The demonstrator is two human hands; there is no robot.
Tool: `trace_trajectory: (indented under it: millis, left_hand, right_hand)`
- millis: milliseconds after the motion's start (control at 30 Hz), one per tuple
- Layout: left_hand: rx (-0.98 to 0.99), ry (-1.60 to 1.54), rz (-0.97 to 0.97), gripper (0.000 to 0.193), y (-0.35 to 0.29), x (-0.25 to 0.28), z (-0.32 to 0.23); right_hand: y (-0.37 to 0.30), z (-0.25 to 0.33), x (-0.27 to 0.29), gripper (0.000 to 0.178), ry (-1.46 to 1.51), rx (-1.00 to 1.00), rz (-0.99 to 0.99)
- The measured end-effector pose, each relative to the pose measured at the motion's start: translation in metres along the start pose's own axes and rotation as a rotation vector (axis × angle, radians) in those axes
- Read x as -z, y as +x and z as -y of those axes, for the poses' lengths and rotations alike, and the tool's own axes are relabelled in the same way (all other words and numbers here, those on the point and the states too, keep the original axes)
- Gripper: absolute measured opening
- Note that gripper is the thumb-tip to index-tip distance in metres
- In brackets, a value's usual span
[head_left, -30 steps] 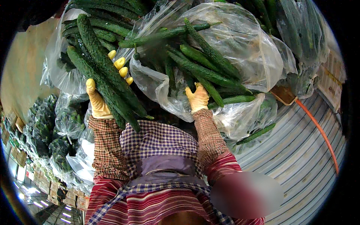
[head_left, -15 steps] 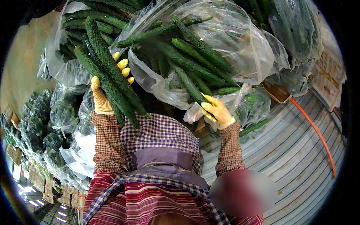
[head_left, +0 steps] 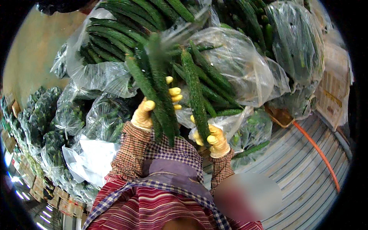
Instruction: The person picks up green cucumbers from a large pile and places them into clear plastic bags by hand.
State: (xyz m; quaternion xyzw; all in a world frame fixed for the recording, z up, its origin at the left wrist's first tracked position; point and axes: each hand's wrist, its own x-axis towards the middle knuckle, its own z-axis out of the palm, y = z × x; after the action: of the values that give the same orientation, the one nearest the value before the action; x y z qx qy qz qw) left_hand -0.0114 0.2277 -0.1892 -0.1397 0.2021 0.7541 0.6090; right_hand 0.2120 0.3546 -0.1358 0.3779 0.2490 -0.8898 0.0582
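Observation:
Yellow gloves cover both hands. My left hand [head_left: 147,109] is wrapped round a bunch of long, bumpy green cucumbers [head_left: 158,94], thumb on one side and fingertips on the other. Gripped near its lower end, a single cucumber [head_left: 194,90] points up and away from my right hand [head_left: 214,140]. Just beyond my right hand lies an open clear plastic bag [head_left: 245,65] with several more cucumbers [head_left: 224,86] in it. The far tips of the held bunch are smeared by motion.
At the far left, another plastic bag [head_left: 115,78] holds rows of cucumbers. A packed bag [head_left: 297,50] stands at the far right beside a printed carton [head_left: 332,92]. An orange strip [head_left: 316,142] crosses the ribbed metal surface [head_left: 291,168]. Several filled bags [head_left: 53,149] are at the left.
My left hand has brought its bunch rightward and nearer to my right hand. My right hand has lifted its cucumber off the pile in the bag and tilted it more upright.

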Motion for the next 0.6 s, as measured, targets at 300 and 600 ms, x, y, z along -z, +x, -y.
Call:
trace_trajectory:
  millis: [300,600]
  left_hand:
    - [-0.077,-0.01,-0.008,0.07,0.02,-0.019,-0.023]
    - [-0.285,0.165,-0.106,0.041,0.102,-0.033,-0.155]
  right_hand:
    - [0.083,0.018,-0.063,0.06,-1.024,0.497,-0.135]
    - [0.242,0.099,-0.144,0.096,-0.846,0.607,-0.079]
